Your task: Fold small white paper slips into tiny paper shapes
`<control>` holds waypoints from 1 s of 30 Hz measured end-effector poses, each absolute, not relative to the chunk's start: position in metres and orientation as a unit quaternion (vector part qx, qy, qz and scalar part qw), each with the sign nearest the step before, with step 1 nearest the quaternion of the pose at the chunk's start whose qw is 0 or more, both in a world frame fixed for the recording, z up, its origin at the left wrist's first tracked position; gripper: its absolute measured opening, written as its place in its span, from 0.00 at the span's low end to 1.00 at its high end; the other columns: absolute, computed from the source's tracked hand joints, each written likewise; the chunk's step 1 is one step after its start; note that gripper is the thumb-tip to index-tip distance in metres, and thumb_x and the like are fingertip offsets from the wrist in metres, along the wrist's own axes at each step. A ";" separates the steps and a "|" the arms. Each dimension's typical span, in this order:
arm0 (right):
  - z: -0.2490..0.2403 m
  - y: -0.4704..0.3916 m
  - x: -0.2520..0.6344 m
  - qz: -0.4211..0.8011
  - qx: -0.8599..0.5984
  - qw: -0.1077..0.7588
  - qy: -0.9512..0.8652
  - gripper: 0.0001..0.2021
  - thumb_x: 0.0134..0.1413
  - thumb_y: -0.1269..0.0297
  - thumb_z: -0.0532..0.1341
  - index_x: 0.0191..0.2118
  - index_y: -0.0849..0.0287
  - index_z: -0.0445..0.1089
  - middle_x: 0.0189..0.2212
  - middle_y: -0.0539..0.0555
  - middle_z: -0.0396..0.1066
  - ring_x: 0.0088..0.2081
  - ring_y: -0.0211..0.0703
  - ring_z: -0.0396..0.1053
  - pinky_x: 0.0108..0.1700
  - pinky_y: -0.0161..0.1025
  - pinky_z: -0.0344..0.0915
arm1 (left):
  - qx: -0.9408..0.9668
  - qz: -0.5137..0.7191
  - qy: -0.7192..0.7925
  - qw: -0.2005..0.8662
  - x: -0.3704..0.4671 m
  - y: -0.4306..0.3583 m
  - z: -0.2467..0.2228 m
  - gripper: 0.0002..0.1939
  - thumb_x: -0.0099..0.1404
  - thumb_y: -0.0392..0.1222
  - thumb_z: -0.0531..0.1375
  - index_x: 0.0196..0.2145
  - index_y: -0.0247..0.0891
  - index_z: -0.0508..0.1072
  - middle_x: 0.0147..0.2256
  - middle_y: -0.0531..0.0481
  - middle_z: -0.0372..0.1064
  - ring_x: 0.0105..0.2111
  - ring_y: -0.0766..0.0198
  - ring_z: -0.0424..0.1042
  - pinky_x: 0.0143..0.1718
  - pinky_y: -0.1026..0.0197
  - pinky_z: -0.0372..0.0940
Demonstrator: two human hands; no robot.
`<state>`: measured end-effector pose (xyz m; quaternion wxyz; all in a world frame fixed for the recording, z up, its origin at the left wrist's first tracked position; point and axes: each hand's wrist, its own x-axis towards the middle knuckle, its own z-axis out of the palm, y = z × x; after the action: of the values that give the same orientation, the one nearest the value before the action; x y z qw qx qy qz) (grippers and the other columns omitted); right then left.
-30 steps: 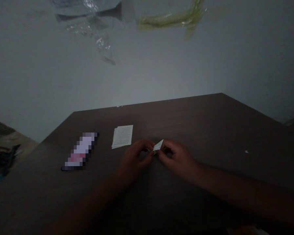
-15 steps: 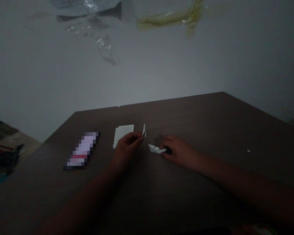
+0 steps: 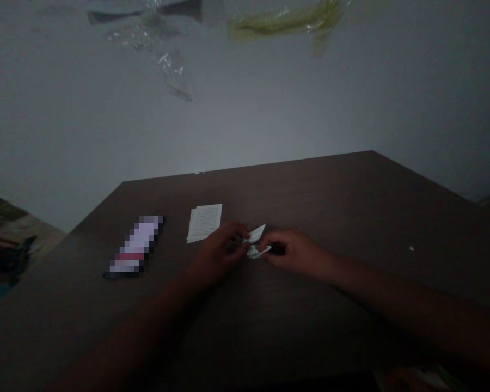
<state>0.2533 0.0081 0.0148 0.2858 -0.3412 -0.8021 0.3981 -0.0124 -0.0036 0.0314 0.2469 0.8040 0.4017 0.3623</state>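
My left hand [image 3: 225, 246] pinches a small folded piece of white paper [image 3: 257, 233], its flat side tilted up past the fingertips. Just below it is a second folded paper piece [image 3: 253, 251], shaped with raised sides, and my right hand [image 3: 288, 247] is closed on its right end. The two papers are very close together; whether they touch I cannot tell. Both hands are low over the dark wooden table [image 3: 310, 196]. Behind my left hand lies a small stack of printed paper sheets [image 3: 206, 219].
A phone [image 3: 136, 245] with a blurred screen lies to the left. A tiny white scrap [image 3: 411, 248] rests at the right. The wall [image 3: 269, 109] rises behind the table, with clear tape and yellow tape [image 3: 286, 24] stuck on it. Assorted items [image 3: 8, 256] are beyond the left edge.
My left hand has moved right and slightly down, bringing its folded paper over the other one. That paper has turned from upright to slanting. My right hand stays nearly in place, still gripping its paper.
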 end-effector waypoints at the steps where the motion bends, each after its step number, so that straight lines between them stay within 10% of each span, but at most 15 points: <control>1: 0.012 0.008 0.253 0.422 -0.351 0.292 -0.783 0.05 0.65 0.70 0.71 0.44 0.53 0.82 0.40 0.52 0.83 0.41 0.47 0.80 0.46 0.43 0.73 | 0.810 0.349 0.397 0.253 -0.012 -0.004 0.031 0.02 0.74 0.39 0.66 0.44 0.43 0.78 0.51 0.45 0.83 0.51 0.53 0.82 0.56 0.51 0.76; 30: -0.003 0.017 0.251 0.473 -0.398 0.357 -0.701 0.06 0.61 0.69 0.73 0.40 0.51 0.78 0.39 0.51 0.85 0.42 0.49 0.83 0.47 0.45 0.75 | 0.874 0.285 0.338 0.200 -0.015 -0.003 0.030 0.08 0.78 0.34 0.64 0.50 0.42 0.82 0.55 0.43 0.83 0.54 0.54 0.84 0.58 0.49 0.80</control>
<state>0.2506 0.0171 -0.0030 0.3570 -0.3978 -0.7007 0.4726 -0.0154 -0.0030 0.0302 0.2004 0.8741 0.3382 0.2854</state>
